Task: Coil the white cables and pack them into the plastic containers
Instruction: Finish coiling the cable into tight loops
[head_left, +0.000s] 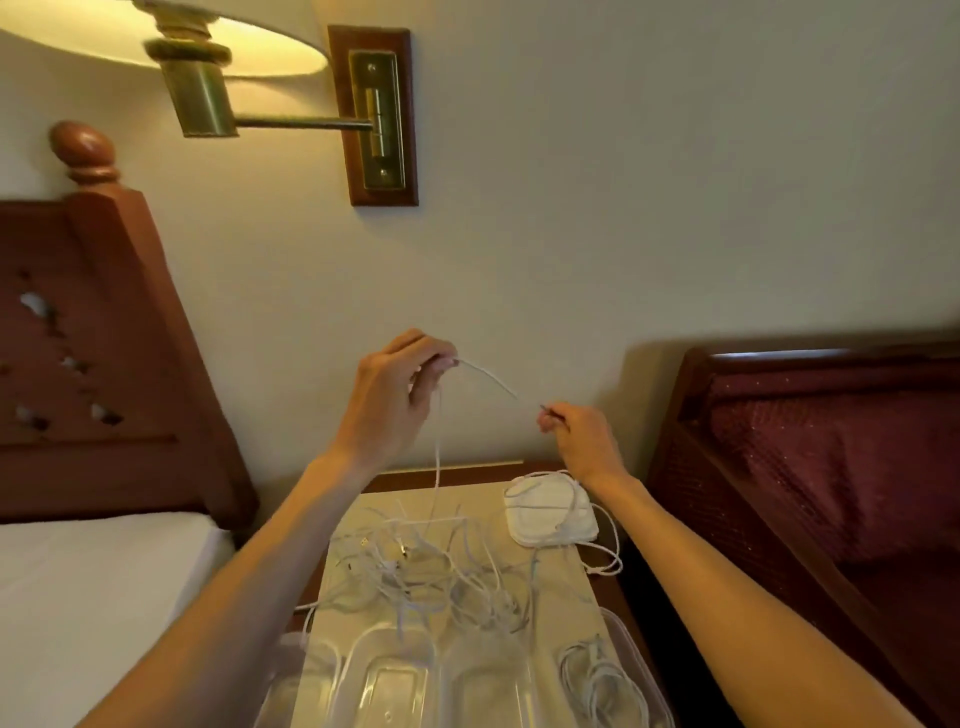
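Note:
Both hands are raised above a small bedside table. My left hand pinches a white cable that hangs down to a tangle of white cables on the table top. My right hand grips the same cable's end, which pokes out at its fingertips. Clear plastic containers stand in a row at the table's near edge. The rightmost container holds a coiled white cable.
A white folded pack wrapped with a cable lies at the table's far right. A bed with a white sheet and wooden headboard is at left, a dark red bed at right. A brass wall lamp hangs above.

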